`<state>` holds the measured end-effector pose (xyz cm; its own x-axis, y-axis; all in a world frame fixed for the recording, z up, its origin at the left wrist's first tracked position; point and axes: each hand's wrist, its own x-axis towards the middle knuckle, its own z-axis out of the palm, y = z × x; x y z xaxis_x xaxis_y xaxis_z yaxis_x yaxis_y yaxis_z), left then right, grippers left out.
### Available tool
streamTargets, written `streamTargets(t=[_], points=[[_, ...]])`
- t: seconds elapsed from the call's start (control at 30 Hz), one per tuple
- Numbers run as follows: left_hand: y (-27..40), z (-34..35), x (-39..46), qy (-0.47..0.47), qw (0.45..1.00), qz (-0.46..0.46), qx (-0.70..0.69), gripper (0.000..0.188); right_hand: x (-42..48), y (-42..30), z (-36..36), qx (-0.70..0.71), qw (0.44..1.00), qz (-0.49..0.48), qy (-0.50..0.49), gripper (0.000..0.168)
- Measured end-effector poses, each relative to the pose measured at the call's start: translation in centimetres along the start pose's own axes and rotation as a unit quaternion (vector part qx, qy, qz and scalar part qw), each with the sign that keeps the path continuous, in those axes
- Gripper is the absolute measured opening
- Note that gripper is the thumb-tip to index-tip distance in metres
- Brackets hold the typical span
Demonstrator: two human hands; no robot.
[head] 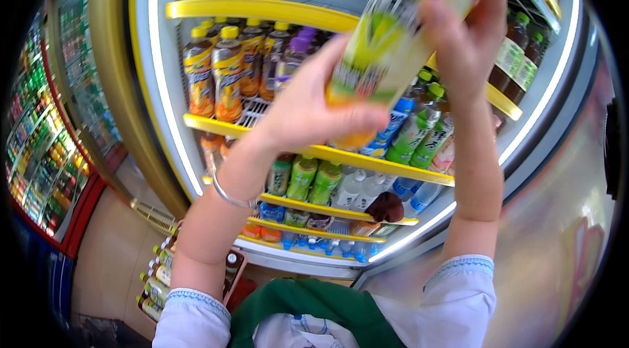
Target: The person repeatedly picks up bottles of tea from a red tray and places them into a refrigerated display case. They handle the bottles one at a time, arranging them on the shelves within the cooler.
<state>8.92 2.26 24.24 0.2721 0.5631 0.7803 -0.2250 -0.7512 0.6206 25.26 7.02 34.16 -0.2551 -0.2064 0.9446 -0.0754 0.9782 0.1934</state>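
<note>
A blurred drink carton (378, 53) with a green and pale label is tilted in front of an open drinks cooler. Around its lower end is my left hand (314, 97), thumb across the front. My right hand (457, 28) grips the upper part from the right side. The carton's top runs to the picture's upper edge. Behind my hands, bottles with yellow caps (228, 72) stand on a cooler shelf. Further right on that level are green-labelled bottles (422, 124), partly covered by my right forearm.
Yellow-edged shelves (265, 8) cross the cooler, with more bottles (314, 178) on the lower ones. Its open glass door (545, 190) lies to the right. Down at the left, a crate (238, 274) and several bottles (157, 279) are near the floor. Another stocked cooler (44, 141) stands far left.
</note>
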Motion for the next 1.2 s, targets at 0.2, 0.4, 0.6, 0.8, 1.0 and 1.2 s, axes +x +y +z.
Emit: streamTargets(t=[0.2, 0.4, 0.6, 0.8, 1.0, 1.2], points=[[-6.4, 0.7, -16.2, 0.204, 0.971, -0.125, 0.001, 0.076, -12.8, -4.7, 12.2, 0.313, 0.888, 0.334, -0.047, 0.105], [-9.5, 0.2, -24.7, 0.33, 0.869, -0.194, 0.313, 0.074, -20.4, -9.2, 19.1, 0.299, 0.79, 0.535, 0.007, 0.064], [-9.8, 0.5, -29.0, 0.368, 0.851, -0.22, 0.303, 0.076, -21.5, -11.9, 22.2, 0.259, 0.798, 0.543, 0.019, 0.047], [-10.3, 0.5, -31.2, 0.35, 0.88, -0.228, 0.225, 0.072, -23.1, -12.4, 22.6, 0.332, 0.748, 0.573, 0.026, 0.031], [-10.5, 0.9, -32.7, 0.326, 0.913, -0.236, 0.06, 0.075, -23.9, -12.5, 22.0, 0.285, 0.752, 0.595, -0.011, 0.029], [-10.6, 0.8, -34.2, 0.23, 0.915, -0.297, -0.148, 0.076, -25.4, -11.7, 21.2, 0.408, 0.639, 0.652, 0.021, 0.029]])
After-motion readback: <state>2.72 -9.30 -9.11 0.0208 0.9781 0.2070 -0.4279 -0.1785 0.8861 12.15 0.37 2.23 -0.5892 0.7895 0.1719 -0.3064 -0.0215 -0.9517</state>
